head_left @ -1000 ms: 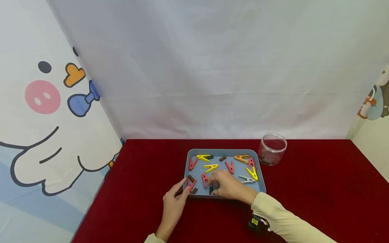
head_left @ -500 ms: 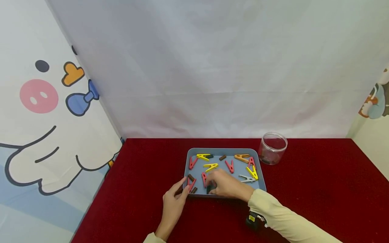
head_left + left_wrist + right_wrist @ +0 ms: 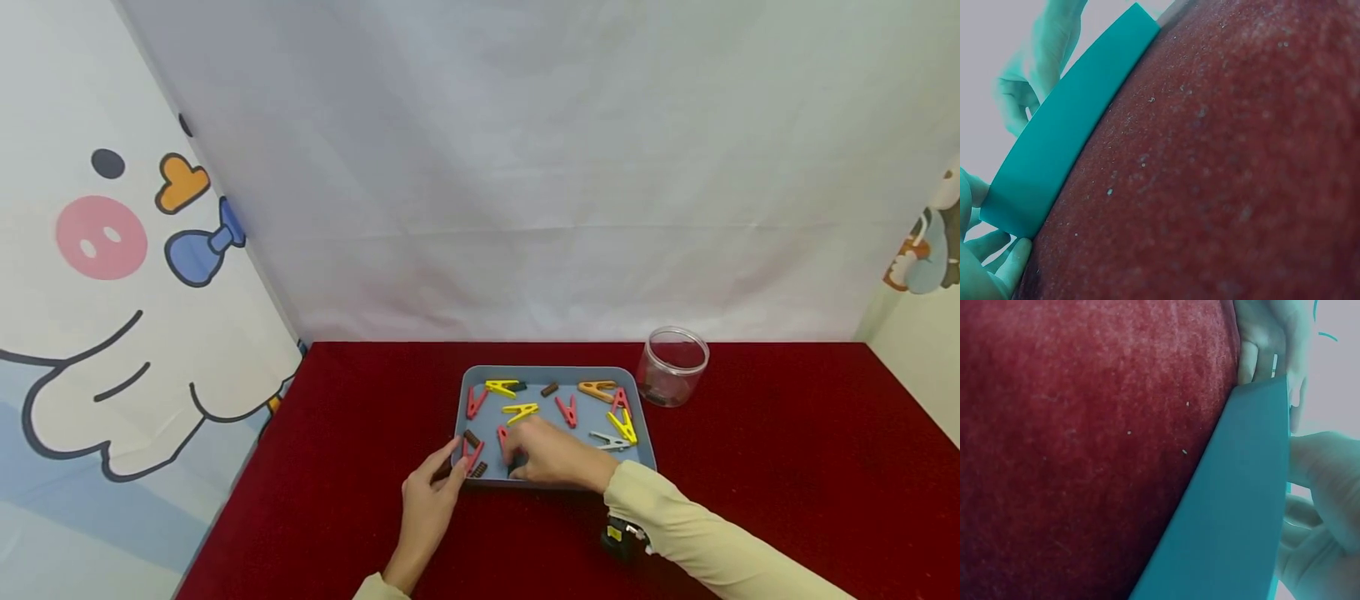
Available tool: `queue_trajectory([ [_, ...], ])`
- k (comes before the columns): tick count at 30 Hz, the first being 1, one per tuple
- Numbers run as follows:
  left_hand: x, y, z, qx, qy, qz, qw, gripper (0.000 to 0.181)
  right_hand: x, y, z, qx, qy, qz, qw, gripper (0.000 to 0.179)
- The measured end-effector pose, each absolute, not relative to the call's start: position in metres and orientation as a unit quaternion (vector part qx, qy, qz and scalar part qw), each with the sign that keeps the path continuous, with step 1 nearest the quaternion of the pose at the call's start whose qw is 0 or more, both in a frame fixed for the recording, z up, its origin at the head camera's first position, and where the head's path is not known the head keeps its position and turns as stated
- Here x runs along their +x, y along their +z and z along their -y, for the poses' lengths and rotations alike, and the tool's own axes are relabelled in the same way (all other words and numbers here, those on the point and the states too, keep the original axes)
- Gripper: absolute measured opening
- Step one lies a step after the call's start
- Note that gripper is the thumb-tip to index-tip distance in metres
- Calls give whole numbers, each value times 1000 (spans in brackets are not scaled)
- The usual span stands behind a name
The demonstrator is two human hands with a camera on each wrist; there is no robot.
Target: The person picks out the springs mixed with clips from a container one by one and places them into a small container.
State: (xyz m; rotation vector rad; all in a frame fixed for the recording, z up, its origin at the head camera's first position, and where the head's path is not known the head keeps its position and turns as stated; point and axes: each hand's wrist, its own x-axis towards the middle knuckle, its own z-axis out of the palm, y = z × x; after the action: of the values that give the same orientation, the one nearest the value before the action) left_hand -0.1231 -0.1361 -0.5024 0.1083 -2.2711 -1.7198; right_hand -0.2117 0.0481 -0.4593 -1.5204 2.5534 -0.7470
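In the head view my right hand [image 3: 555, 454] reaches into the front of the blue-grey tray [image 3: 551, 483]. Its thumb and fingers close around a small dark block [image 3: 516, 463], which they partly cover. Just beyond its fingertips, a red spring clamp [image 3: 502, 435] is partly hidden. My left hand [image 3: 431, 500] grips the tray's front left corner, thumb and fingers on either side of it. Near those fingers lie another red clamp [image 3: 471, 457] and two ridged brown blocks, one at the back [image 3: 471, 438] and one in front [image 3: 480, 471]. Both wrist views show mainly the tray's outer wall [image 3: 1066, 131].
Yellow clamps [image 3: 520, 412], more red ones [image 3: 567, 412], an orange one [image 3: 597, 390] and a grey one [image 3: 611, 442] are scattered in the tray. Behind its right side stands a clear open jar [image 3: 675, 367] with something dark at the bottom. A red cloth [image 3: 772, 467] covers the table.
My right hand has shifted slightly left, and its thumb and fingers have drawn together around the dark block, which has moved a little left. My left hand stays at the tray corner.
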Motion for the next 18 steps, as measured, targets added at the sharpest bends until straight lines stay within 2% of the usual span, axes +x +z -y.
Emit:
queue_trajectory([
  [9, -123, -502, 136, 40, -598, 788, 144, 36, -215, -460, -48, -504, -247, -826, 48, 13],
  [18, -117, -485, 133, 43, -609, 783, 123, 36, -217, -461, -50, -506, -240, -827, 56, 15],
])
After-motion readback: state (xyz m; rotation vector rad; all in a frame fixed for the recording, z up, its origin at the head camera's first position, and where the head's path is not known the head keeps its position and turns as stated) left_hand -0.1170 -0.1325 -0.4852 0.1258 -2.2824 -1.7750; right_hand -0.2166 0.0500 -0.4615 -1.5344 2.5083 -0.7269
